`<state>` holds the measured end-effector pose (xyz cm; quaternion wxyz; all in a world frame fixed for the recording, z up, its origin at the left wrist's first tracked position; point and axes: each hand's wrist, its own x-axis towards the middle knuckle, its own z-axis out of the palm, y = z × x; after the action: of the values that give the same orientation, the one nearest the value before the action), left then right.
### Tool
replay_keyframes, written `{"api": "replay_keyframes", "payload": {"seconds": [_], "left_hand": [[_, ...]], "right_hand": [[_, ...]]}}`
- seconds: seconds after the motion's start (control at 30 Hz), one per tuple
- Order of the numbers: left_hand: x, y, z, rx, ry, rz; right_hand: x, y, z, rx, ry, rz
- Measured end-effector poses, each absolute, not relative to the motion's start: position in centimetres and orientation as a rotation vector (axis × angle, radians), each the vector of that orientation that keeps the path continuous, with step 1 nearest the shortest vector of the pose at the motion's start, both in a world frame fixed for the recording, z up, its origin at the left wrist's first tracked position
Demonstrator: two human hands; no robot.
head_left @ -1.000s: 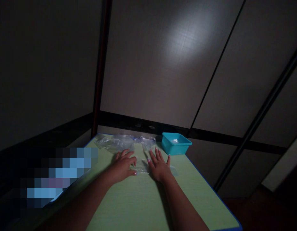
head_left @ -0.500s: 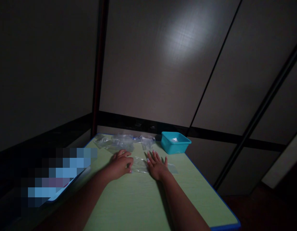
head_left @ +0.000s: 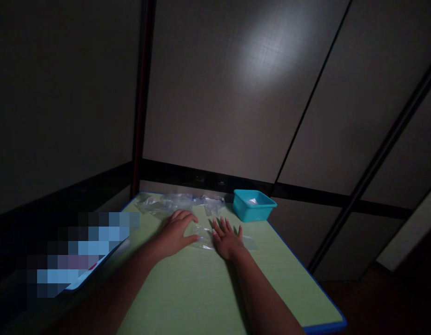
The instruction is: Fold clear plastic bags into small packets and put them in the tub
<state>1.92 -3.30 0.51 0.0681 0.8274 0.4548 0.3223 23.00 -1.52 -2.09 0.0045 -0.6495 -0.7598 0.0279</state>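
Observation:
A clear plastic bag lies flat on the pale green table. My right hand rests on it, palm down with the fingers spread. At the bag's left end is my left hand, thumb and fingers apart; whether its fingertips touch the plastic I cannot tell. Behind both hands, more crumpled clear plastic bags lie along the table's far edge.
A turquoise plastic basket stands at the far right corner of the table, with something whitish inside. Dark cabinet panels rise right behind the table. On the left, a pixelated bluish patch hides what is there.
My left hand has uncurled, its thumb and fingers now stretched apart at the bag's left end. The right hand stays spread on the bag.

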Motion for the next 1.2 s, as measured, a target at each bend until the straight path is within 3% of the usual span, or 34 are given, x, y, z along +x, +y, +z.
{"api": "replay_keyframes", "payload": {"seconds": [0.1, 0.2, 0.3, 0.57, 1.2], "left_hand": [[4.4, -5.3, 0.4, 2.518, 1.159, 1.017], [6.7, -7.1, -0.4, 2.592, 0.981, 0.708], [8.0, -7.8, -1.3, 2.578, 1.015, 0.518], [8.5, -8.9, -1.4, 2.506, 1.115, 0.414], [9.9, -10.6, -1.0, 2.374, 2.047, 0.206]], "right_hand": [[22.9, -1.5, -2.1, -2.051, -2.380, 0.068], [23.1, -1.4, -2.2, -2.055, -2.432, 0.043], [23.3, -1.3, -2.3, -2.034, -2.477, 0.014], [23.2, -1.4, -2.2, -2.052, -2.466, -0.004], [23.0, -1.3, -2.6, -2.030, -2.355, 0.058]]}}
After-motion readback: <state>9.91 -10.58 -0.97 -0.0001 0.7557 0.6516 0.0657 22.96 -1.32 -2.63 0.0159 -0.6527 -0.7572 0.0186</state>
